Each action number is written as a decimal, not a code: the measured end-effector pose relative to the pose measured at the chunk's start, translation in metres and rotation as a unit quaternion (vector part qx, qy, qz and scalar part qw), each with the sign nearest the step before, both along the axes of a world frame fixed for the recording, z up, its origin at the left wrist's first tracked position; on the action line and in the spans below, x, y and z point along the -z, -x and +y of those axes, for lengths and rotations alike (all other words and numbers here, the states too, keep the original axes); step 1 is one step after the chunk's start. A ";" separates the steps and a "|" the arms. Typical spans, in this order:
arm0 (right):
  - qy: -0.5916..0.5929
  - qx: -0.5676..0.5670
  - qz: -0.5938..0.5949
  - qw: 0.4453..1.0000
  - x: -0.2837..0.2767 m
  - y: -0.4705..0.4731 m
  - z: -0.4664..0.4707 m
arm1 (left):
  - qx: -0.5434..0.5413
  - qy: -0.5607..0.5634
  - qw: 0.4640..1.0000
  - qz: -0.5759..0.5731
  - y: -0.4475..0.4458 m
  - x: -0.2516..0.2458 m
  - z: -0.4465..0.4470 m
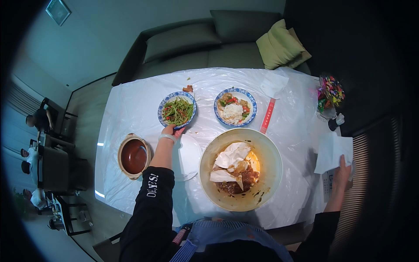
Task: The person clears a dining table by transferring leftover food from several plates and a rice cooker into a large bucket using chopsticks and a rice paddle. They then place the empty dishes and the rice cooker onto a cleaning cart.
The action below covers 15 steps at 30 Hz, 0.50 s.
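My left hand (173, 130) grips the near rim of a blue-and-white bowl (177, 110) of green vegetable strips. In my right hand (343, 170), at the table's right side, are white paper napkins (334, 151). A large round tub (273, 183) stands before me, with crumpled, stained napkins (233, 155) lying on brown food waste and orange liquid. Beyond it sits a second blue-and-white bowl (235, 107) holding white rice, peppers and other food. Left of my forearm is an empty brown clay pot (134, 156). A white plate (189, 157) lies between my forearm and the tub.
Plastic film covers the table (294, 114). A red chopstick sleeve (268, 115) and a napkin (274, 85) lie beyond the tub; a food scrap (188, 88) is near the far edge. Colourful wrapped items (331, 93) stand at right. A sofa (196, 49) borders the far side. Several people are at far left.
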State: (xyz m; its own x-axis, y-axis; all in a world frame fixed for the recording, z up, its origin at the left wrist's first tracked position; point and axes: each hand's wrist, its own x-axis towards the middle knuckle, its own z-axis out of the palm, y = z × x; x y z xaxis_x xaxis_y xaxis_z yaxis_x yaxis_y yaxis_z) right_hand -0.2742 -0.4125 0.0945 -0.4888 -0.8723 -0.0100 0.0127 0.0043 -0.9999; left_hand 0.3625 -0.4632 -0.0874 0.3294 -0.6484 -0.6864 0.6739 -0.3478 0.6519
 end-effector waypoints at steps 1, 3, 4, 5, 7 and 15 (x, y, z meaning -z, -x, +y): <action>-0.013 -0.036 0.001 0.999 -0.002 -0.010 0.001 | 0.000 0.007 1.000 0.009 -0.001 0.001 -0.002; -0.057 -0.134 -0.032 0.989 -0.005 -0.030 0.003 | 0.000 0.026 0.999 0.027 -0.002 0.001 -0.003; -0.081 -0.131 -0.027 0.988 -0.005 -0.040 0.004 | 0.000 0.038 0.999 0.036 -0.001 0.000 -0.002; -0.093 -0.139 -0.033 0.985 -0.005 -0.050 0.004 | -0.001 0.052 0.998 0.045 0.000 -0.004 -0.001; -0.106 -0.143 -0.011 0.984 -0.008 -0.064 0.006 | 0.001 0.089 0.994 0.064 0.003 -0.014 0.006; -0.042 -0.160 -0.104 0.981 -0.010 -0.098 0.013 | 0.097 0.222 0.965 0.104 0.031 -0.107 0.045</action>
